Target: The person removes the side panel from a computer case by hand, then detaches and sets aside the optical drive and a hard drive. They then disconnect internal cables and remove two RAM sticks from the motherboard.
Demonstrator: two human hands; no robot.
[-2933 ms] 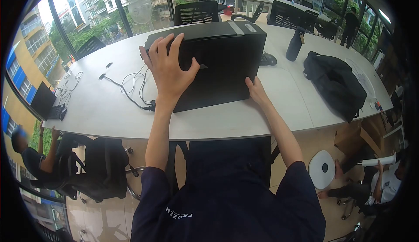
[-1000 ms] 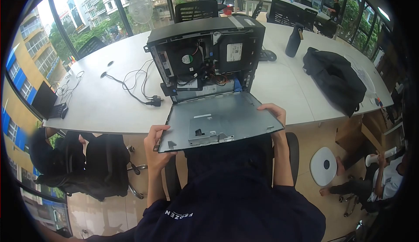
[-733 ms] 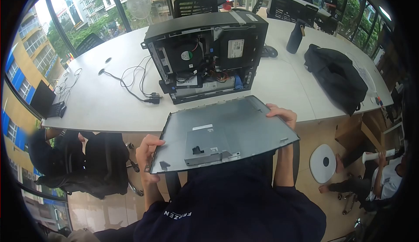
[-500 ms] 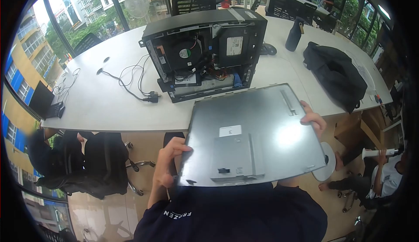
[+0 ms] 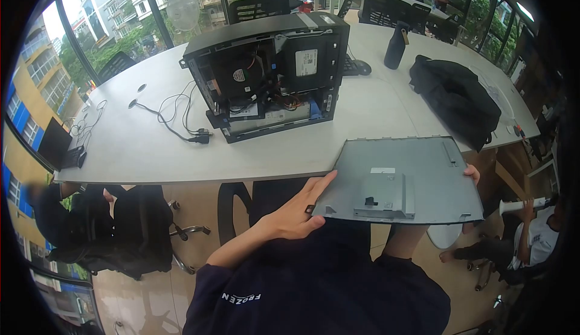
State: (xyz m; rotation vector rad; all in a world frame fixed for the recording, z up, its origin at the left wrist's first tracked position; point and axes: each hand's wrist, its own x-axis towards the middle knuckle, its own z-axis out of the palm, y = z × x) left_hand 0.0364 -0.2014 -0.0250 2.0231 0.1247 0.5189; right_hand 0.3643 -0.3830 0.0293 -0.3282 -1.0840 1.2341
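Observation:
A grey metal computer side panel [image 5: 432,172] is held in front of my torso, its inner face with a raised bracket and a label toward me. At its left edge is my left hand [image 5: 299,211], fingers stretched along the rim and thumb near the lower corner. My right hand [image 5: 472,173] grips the opposite edge; most of it is hidden behind the panel. Beyond, an open black desktop computer case [image 5: 266,30] stands upright on the white table [image 5: 145,154], showing its fan, drive and wiring.
Cables with black plugs [image 5: 200,137] lie left of the case. To the right are a mouse [image 5: 362,67], a dark bottle [image 5: 396,46] and a black bag [image 5: 453,99]. A chair with a black bag [image 5: 142,232] stands at lower left. A person [image 5: 531,232] sits at right.
The side panel has moved right and tilted flatter, away from the computer case. Both hands moved with it, and the left hand's fingers have straightened along its edge.

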